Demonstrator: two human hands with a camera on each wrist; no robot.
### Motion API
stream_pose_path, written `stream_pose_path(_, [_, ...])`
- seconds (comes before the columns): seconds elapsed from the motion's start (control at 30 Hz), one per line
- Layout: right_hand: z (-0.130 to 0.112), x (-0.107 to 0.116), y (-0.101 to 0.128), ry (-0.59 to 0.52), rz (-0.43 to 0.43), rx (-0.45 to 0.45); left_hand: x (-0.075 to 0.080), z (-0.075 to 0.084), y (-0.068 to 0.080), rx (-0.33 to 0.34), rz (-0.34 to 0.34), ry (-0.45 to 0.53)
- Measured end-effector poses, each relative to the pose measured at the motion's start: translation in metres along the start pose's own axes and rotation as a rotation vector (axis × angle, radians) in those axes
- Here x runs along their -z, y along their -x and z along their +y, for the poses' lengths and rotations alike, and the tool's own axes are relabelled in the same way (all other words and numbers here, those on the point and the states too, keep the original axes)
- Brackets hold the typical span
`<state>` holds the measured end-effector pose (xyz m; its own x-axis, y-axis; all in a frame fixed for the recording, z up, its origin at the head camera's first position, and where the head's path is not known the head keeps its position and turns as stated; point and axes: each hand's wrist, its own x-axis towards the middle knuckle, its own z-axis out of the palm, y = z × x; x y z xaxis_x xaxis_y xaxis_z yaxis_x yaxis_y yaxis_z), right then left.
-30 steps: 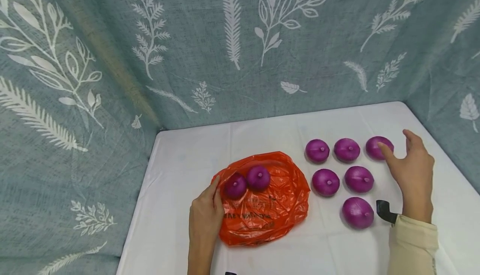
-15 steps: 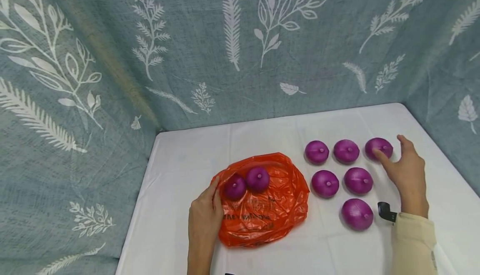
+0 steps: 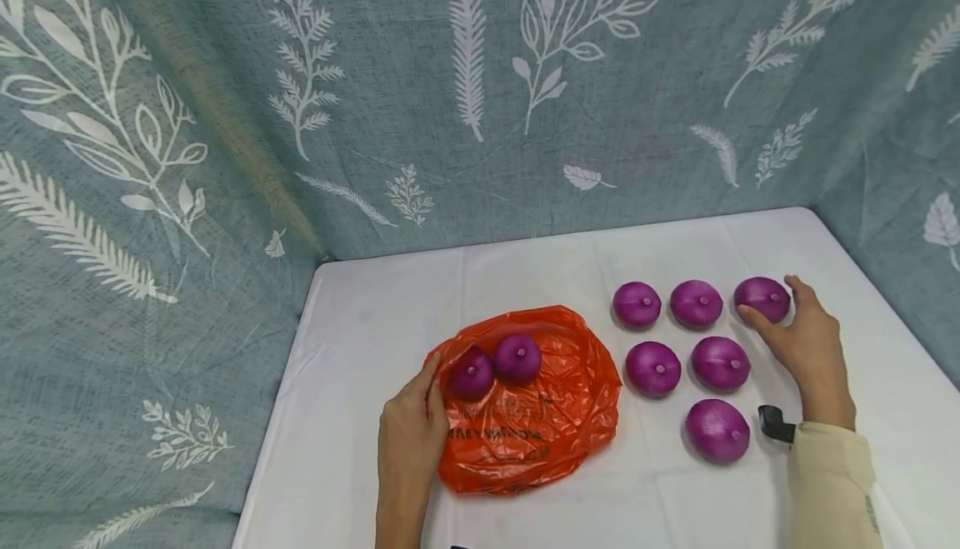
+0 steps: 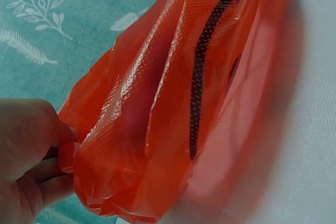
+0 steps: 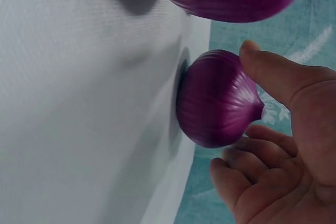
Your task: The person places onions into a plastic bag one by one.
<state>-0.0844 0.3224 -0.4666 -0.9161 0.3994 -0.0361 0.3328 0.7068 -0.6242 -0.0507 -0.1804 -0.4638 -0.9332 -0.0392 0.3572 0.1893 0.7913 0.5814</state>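
Right hand [image 3: 806, 341], fingers open, should cup the far onion [image 3: 762, 298] fully while left hand [image 3: 411, 439] pinches the bag [image 3: 532, 416].

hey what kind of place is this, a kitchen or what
Probably a staged tabletop set, not a kitchen: a white-covered table boxed in by leaf-print cloth, with purple onions in neat rows beside an orange bag.

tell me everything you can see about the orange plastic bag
The orange plastic bag is thin, glossy, crinkled film with dark printed lettering on its near side. It lies slumped and flattened on the white tablecloth, left of six loose purple onions. Two purple onions sit side by side at its far left part. The left hand pinches its bunched left edge; the left wrist view shows a black streak along a fold.
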Motion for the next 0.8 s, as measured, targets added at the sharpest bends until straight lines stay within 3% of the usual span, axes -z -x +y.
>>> stream_pose_path(0.4, [0.0033,-0.0063,-0.0072,-0.005,0.017,0.03,0.0006,-0.0008,-0.0011,-0.005,0.011,0.005])
stream_pose_path(0.8, [0.0081,-0.0102,-0.009,-0.042,0.03,0.005,-0.0017,-0.0012,-0.0018,0.012,0.004,0.012])
